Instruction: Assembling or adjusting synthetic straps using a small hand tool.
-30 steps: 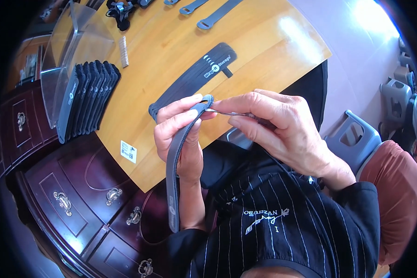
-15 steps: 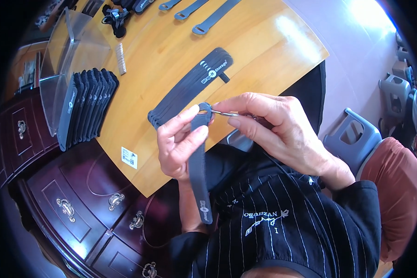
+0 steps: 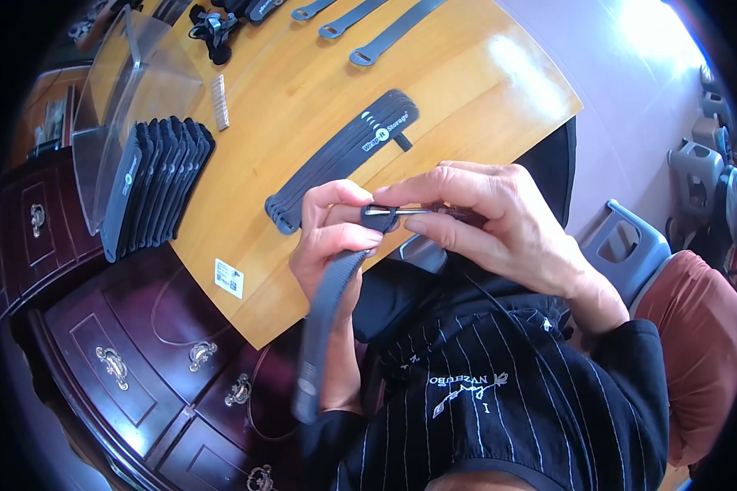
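Note:
My left hand [image 3: 323, 241] is closed on a dark grey hook-and-loop strap [image 3: 323, 319], pinching its slotted end between thumb and fingers. The strap's long tail hangs toward me over my left wrist, blurred by motion. In my right hand [image 3: 512, 233], thumb and forefinger grip a slim metal tool [image 3: 413, 210] with a dark handle mostly hidden in the palm. Its bright tip reaches across the strap's slot. Whether the tool is small scissors or something else, I cannot make out. Just beyond my hands, a fanned stack of dark straps [image 3: 344, 159] lies on the wooden table [image 3: 475, 106].
Several dark straps [image 3: 157, 184] stand in a row at the left table edge, beside a clear plastic panel [image 3: 98, 123]. Separate grey straps [image 3: 401, 33] and a black bundle [image 3: 213, 33] lie at the far side. Dark drawers [image 3: 106, 352] are at left, a grey stool [image 3: 622, 237] at right.
The strap's slotted end has turned sideways, and the tool's tip now reaches further across the slot. The strap's tail has swung left.

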Available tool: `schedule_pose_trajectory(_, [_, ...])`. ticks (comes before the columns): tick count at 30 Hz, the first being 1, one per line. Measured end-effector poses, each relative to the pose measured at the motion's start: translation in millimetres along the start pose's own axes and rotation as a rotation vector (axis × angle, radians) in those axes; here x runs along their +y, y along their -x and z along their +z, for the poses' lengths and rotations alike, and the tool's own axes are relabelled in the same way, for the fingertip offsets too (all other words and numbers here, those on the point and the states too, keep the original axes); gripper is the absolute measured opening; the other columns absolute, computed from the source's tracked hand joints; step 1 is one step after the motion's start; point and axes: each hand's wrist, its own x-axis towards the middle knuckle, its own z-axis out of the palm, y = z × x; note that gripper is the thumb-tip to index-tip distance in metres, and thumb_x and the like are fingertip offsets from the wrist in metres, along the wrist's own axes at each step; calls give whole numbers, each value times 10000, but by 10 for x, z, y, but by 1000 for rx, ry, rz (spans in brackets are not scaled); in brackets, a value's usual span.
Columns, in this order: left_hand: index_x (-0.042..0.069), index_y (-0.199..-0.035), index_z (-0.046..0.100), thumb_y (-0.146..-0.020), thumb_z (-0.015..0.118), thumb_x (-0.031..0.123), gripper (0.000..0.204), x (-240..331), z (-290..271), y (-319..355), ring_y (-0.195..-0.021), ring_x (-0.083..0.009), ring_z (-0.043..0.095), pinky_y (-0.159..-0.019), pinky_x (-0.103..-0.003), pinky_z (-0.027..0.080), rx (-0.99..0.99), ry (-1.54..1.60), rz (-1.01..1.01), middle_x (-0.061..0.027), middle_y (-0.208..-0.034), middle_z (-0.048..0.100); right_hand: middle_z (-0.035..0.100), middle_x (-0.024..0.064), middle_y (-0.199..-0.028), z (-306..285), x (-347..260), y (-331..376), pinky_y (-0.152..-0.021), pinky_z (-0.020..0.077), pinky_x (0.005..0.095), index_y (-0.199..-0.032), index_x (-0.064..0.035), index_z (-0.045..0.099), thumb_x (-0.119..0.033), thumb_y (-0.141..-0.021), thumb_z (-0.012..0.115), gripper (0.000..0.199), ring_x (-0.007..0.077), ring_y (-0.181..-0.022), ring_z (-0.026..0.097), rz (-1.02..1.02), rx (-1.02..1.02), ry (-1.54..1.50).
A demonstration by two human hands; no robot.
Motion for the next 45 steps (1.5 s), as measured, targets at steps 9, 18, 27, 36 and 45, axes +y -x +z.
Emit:
schedule_pose_trajectory(9, [-18, -1020, 501, -888, 611, 65, 191, 167, 543, -31, -730, -154, 619, -664, -265, 541, 370, 428, -232, -105, -964, 559, 622, 105, -788, -43, -162, 27, -619, 502, 292, -1071, -11, 646, -85, -864, 643, 220, 206, -713, 643, 45, 65, 42])
schedule_pose_trajectory(18, [-47, -924, 597, -893, 591, 1, 58, 282, 663, -79, -651, -83, 576, -605, -201, 486, 373, 202, -221, -77, -790, 624, 621, 104, -807, -110, -264, 120, -608, 504, 293, -1104, -9, 633, -47, -850, 644, 258, 213, -706, 635, 82, 39, 146])
schedule_pose_trajectory(27, [-49, -852, 579, -875, 545, -59, 42, 210, 580, -28, -562, -99, 546, -541, -220, 464, 240, 459, -239, -99, -728, 605, 631, 110, -812, -197, -161, 94, -622, 502, 290, -1085, -1, 651, -58, -849, 645, 243, 211, -702, 633, -23, 48, 106])
schedule_pose_trajectory(36, [-32, -774, 536, -851, 571, -30, 85, 373, 573, 16, -535, -109, 541, -516, -245, 475, 224, 440, -329, -105, -663, 605, 648, 101, -801, -271, -111, -53, -649, 507, 282, -1035, -18, 684, -72, -836, 656, 208, 197, -737, 651, 75, 46, -25])
schedule_pose_trajectory(45, [-28, -628, 472, -730, 529, 4, 122, 487, 570, 49, -588, -222, 558, -566, -324, 469, 93, 475, -167, -176, -722, 573, 673, 78, -848, -532, 89, -196, -656, 502, 268, -1059, -58, 667, -150, -902, 613, 189, 164, -743, 660, -3, 74, 188])
